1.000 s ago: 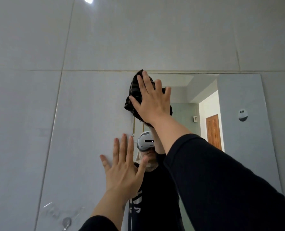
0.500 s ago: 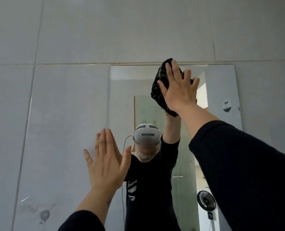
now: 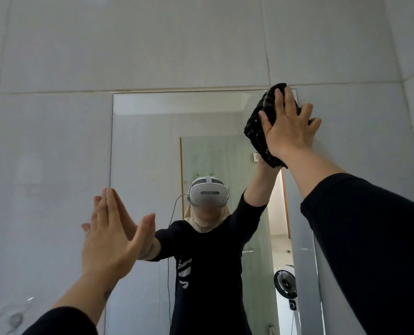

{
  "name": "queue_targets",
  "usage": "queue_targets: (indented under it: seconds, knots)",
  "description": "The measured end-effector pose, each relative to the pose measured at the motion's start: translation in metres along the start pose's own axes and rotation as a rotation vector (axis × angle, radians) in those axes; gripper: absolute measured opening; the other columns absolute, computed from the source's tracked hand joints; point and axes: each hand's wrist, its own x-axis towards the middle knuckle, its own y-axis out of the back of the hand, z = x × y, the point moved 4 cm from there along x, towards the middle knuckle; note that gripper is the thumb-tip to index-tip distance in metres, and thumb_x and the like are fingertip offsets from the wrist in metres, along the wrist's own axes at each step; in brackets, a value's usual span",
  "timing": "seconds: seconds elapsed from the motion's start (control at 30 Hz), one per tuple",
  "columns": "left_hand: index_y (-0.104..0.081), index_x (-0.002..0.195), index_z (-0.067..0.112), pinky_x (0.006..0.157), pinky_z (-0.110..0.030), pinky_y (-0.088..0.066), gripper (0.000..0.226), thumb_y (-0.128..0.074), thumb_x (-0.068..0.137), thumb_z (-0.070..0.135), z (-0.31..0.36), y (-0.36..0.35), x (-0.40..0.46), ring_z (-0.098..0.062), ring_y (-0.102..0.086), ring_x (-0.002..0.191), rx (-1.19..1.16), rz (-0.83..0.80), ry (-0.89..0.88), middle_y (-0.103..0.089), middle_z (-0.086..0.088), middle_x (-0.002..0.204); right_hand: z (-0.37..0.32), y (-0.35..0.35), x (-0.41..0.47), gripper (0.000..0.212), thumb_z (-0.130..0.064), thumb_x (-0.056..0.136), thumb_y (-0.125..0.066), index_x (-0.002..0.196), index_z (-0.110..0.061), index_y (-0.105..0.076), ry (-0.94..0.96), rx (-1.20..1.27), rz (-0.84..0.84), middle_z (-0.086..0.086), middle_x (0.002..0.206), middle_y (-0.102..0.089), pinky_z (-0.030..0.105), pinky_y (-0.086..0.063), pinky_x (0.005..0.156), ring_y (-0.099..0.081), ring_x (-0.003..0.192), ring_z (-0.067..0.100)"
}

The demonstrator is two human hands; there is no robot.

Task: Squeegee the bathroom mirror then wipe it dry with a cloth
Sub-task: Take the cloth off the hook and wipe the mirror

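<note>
- The right hand (image 3: 288,128) has its fingers (image 3: 282,99) spread apart and laid flat over a cloth (image 3: 261,126), pressing it against the glass rather than closing round it
- The cloth is dark, nearly black, with thin pale streaks; it is bunched into a thick wad that shows along the left of the palm and below the wrist
- It sits at the top right corner of the mirror (image 3: 148,146), its upper end reaching the top edge
- The left hand (image 3: 110,234) is open, four fingers (image 3: 108,204) held straight and together, thumb splayed out to the right; it lies flat at the left edge of the mirror, meeting its own reflection there
- Both arms wear dark sleeves (image 3: 370,250)
- The mirror is a tall frameless pane set in a wall of large grey tiles (image 3: 152,44)
- In the glass appear the person in a dark top with a white headset (image 3: 209,194), a frosted green door and a small black-and-white fan (image 3: 285,281)
</note>
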Motion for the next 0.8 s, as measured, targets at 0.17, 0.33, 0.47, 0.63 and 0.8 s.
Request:
queue_targets:
  seconds: [0.17, 0.33, 0.47, 0.63, 0.8]
  knots:
    - [0.017, 0.148, 0.026, 0.115, -0.049, -0.023, 0.107, -0.015, 0.066, 0.088, 0.002, 0.005, -0.001, -0.009, 0.008, 0.146, -0.003, -0.033, 0.002, 0.007, 0.009, 0.159, 0.015, -0.004, -0.019, 0.066, -0.056, 0.095, -0.016, 0.152, -0.024, -0.012, -0.077, 0.027, 0.008, -0.003, 0.159, -0.011, 0.046, -0.033, 0.086, -0.036, 0.113, 0.036]
    - [0.018, 0.147, 0.027, 0.114, -0.050, -0.024, 0.107, -0.016, 0.065, 0.088, 0.001, 0.007, 0.000, -0.008, 0.008, 0.145, 0.002, -0.058, -0.011, 0.008, 0.010, 0.159, 0.031, -0.008, -0.058, 0.065, -0.053, 0.096, -0.020, 0.150, -0.019, -0.019, -0.139, 0.037, 0.038, 0.001, 0.158, -0.017, 0.046, -0.034, 0.085, -0.037, 0.114, 0.036]
    - [0.017, 0.147, 0.028, 0.113, -0.050, -0.027, 0.109, -0.014, 0.064, 0.090, -0.002, 0.007, 0.001, -0.008, 0.008, 0.145, -0.006, -0.079, -0.018, 0.007, 0.011, 0.159, 0.025, -0.013, -0.095, 0.064, -0.053, 0.095, -0.023, 0.148, -0.017, -0.026, -0.161, 0.023, 0.046, 0.003, 0.156, -0.024, 0.045, -0.034, 0.083, -0.037, 0.111, 0.034]
    - [0.015, 0.148, 0.025, 0.115, -0.048, -0.023, 0.107, -0.014, 0.067, 0.088, -0.003, 0.008, 0.001, -0.008, 0.009, 0.145, -0.028, -0.081, -0.039, 0.006, 0.009, 0.159, -0.009, -0.009, -0.112, 0.065, -0.054, 0.094, -0.024, 0.148, -0.018, -0.027, -0.099, 0.004, 0.020, 0.001, 0.156, -0.025, 0.045, -0.035, 0.083, -0.036, 0.108, 0.031]
    - [0.013, 0.149, 0.027, 0.115, -0.046, -0.022, 0.099, -0.034, 0.078, 0.076, -0.005, 0.013, 0.000, -0.010, 0.006, 0.146, -0.052, -0.093, -0.043, 0.008, 0.009, 0.159, -0.057, -0.004, -0.111, 0.068, -0.057, 0.094, -0.020, 0.152, -0.020, -0.018, 0.040, -0.008, -0.019, 0.000, 0.159, -0.016, 0.042, -0.033, 0.082, -0.039, 0.110, 0.031]
